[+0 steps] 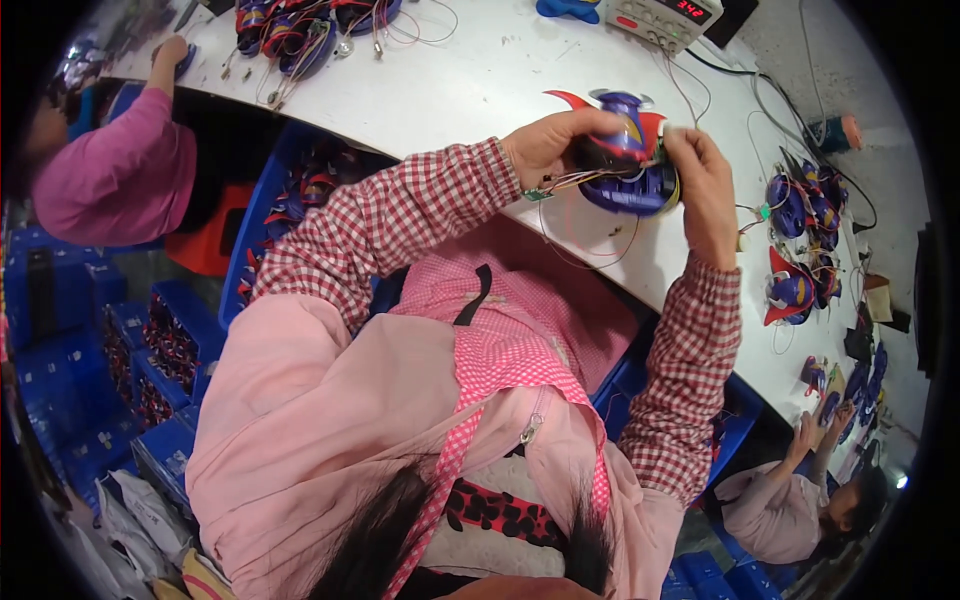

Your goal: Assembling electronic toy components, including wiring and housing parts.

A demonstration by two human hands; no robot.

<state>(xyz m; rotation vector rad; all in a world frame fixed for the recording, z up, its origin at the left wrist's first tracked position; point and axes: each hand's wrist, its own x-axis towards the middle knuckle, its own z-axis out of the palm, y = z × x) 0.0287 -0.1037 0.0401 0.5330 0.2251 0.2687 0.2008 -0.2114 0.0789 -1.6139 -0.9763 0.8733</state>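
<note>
Above the white table I hold a purple and red plastic toy part (628, 190) with loose wires. My left hand (548, 148) grips it from the left, thumb lying over the top. On the other side, my right hand (706, 180) has its fingers curled against the toy's right edge; what exactly the fingertips pinch is partly hidden. Thin coloured wires run out under the toy to a small green circuit board (541, 192) beside my left wrist. A thin wire loop hangs below the toy over the table edge.
A power supply (664, 18) with a red display stands at the back. Similar toy parts lie in piles at back left (290, 35) and at right (790, 285). Blue bins (262, 190) sit under the table edge. Co-workers (120, 175) sit at far left and lower right.
</note>
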